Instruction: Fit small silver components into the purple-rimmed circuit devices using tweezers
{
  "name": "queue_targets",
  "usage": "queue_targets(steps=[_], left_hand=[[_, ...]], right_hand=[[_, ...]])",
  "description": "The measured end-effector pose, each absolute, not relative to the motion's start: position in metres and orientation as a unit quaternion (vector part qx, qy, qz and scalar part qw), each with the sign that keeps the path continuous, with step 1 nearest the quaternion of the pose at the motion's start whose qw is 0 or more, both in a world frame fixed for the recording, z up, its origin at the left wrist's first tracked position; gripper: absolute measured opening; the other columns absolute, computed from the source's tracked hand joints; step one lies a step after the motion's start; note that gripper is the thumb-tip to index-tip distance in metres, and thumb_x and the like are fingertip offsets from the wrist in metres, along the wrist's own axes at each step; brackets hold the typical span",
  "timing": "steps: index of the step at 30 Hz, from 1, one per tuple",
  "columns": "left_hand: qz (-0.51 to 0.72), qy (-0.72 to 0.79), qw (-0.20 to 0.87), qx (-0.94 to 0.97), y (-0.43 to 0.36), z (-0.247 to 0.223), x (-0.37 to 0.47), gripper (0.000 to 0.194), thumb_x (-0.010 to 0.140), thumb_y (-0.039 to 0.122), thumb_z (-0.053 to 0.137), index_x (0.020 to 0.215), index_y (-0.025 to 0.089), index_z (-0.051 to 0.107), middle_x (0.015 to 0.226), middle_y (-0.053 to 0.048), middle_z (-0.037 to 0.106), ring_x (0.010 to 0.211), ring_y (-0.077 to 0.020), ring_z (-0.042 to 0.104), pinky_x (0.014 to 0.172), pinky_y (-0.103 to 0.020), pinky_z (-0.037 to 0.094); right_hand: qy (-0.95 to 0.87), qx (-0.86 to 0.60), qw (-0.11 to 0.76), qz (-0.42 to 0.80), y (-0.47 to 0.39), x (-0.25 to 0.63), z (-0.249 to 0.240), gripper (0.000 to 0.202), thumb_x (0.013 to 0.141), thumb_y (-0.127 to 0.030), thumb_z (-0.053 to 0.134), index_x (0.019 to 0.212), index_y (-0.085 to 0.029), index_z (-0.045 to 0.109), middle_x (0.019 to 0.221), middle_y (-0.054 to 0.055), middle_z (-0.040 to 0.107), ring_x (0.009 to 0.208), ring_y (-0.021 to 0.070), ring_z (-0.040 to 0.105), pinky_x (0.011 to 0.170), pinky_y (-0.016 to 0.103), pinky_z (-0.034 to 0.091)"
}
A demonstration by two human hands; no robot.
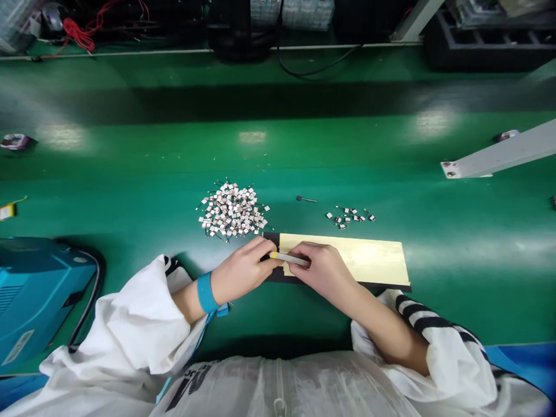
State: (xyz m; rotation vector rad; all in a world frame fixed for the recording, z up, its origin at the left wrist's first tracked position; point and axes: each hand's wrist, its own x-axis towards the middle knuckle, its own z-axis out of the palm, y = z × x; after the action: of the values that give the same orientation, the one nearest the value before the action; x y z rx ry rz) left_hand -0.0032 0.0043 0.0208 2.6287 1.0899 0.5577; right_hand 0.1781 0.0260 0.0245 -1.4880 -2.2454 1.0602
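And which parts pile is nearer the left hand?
The big pile, densely heaped just beyond the left hand; the small pile is scattered farther right.

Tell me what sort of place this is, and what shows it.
Probably an electronics assembly bench: a pile of small white wired components lies on the green work surface, the person wears a blue wrist strap, perhaps anti-static, and coiled red wire sits behind.

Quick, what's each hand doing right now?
Left hand: fingers curled at the strip's yellow end; its grip cannot be told.
Right hand: closed, holding the pale strip.
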Motion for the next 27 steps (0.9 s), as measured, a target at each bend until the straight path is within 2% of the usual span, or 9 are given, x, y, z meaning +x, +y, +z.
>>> queue_targets(steps=[4,7,9,11,13,19,23,27], left_hand=[[0.210,0.369,0.166,0.890,0.006,0.018,-0.003,0.020,0.081,0.009,0.045,0.092,0.015,0.060,0.078,-0.006,0.055,0.078,-0.0159,0.049,0.069,-0.026,0.046],[0.296,0.419,0.236,0.825,0.006,0.017,-0.001,0.017,0.080,0.011,0.049,0.093,0.017,0.059,0.077,-0.003,0.059,0.071,-0.0116,0.052,0.067,-0.023,0.046],[0.354,0.459,0.259,0.773,0.006,0.018,0.001,0.019,0.077,0.013,0.054,0.096,0.017,0.057,0.073,0.000,0.060,0.067,-0.0096,0.055,0.066,-0.021,0.046],[0.385,0.478,0.266,0.743,0.005,0.020,0.003,0.024,0.075,0.013,0.058,0.098,0.017,0.054,0.073,0.001,0.061,0.067,-0.0089,0.058,0.067,-0.020,0.048],[0.397,0.481,0.257,0.738,0.003,0.022,0.005,0.027,0.074,0.014,0.060,0.100,0.017,0.052,0.073,0.001,0.062,0.067,-0.0085,0.059,0.067,-0.020,0.049],[0.392,0.464,0.167,0.776,0.002,0.020,0.005,0.028,0.075,0.011,0.058,0.102,0.015,0.049,0.073,0.000,0.062,0.069,-0.0086,0.058,0.067,-0.018,0.048],[0.384,0.450,0.146,0.793,0.001,0.017,0.005,0.030,0.077,0.012,0.056,0.105,0.014,0.047,0.074,-0.001,0.061,0.069,-0.0087,0.055,0.068,-0.019,0.047],[0.383,0.443,0.138,0.798,0.001,0.016,0.004,0.029,0.076,0.010,0.056,0.104,0.013,0.048,0.075,-0.002,0.061,0.070,-0.0095,0.054,0.068,-0.019,0.047]], right_hand=[[-0.733,-0.544,0.167,0.373,0.028,0.182,0.028,0.007,0.068,-0.014,0.053,0.068,-0.015,0.061,0.051,-0.004,0.049,0.044,0.0078,0.040,0.046,0.019,0.030],[-0.646,-0.548,0.220,0.485,0.028,0.182,0.034,0.018,0.071,-0.031,0.057,0.072,-0.014,0.062,0.043,-0.006,0.037,0.040,0.0067,0.029,0.039,0.019,0.022],[-0.594,-0.526,0.244,0.558,0.027,0.178,0.036,0.022,0.069,-0.035,0.059,0.072,-0.013,0.062,0.048,-0.004,0.044,0.041,0.0060,0.026,0.038,0.018,0.021],[-0.569,-0.505,0.261,0.594,0.025,0.173,0.037,0.021,0.070,-0.034,0.059,0.070,-0.013,0.061,0.061,0.000,0.055,0.044,0.0058,0.029,0.040,0.019,0.024],[-0.557,-0.494,0.275,0.609,0.023,0.169,0.037,0.019,0.071,-0.032,0.058,0.068,-0.013,0.060,0.071,0.002,0.060,0.047,0.0064,0.034,0.043,0.019,0.027],[-0.554,-0.496,0.300,0.598,0.019,0.166,0.035,0.014,0.072,-0.028,0.058,0.069,-0.014,0.060,0.077,0.003,0.061,0.055,0.0093,0.046,0.047,0.020,0.033],[-0.557,-0.491,0.309,0.594,0.017,0.165,0.033,0.012,0.074,-0.027,0.058,0.072,-0.015,0.060,0.077,0.003,0.061,0.065,0.0127,0.052,0.051,0.021,0.036],[-0.568,-0.494,0.312,0.580,0.016,0.164,0.031,0.012,0.074,-0.026,0.058,0.072,-0.015,0.060,0.073,0.002,0.061,0.057,0.0104,0.050,0.049,0.020,0.036]])
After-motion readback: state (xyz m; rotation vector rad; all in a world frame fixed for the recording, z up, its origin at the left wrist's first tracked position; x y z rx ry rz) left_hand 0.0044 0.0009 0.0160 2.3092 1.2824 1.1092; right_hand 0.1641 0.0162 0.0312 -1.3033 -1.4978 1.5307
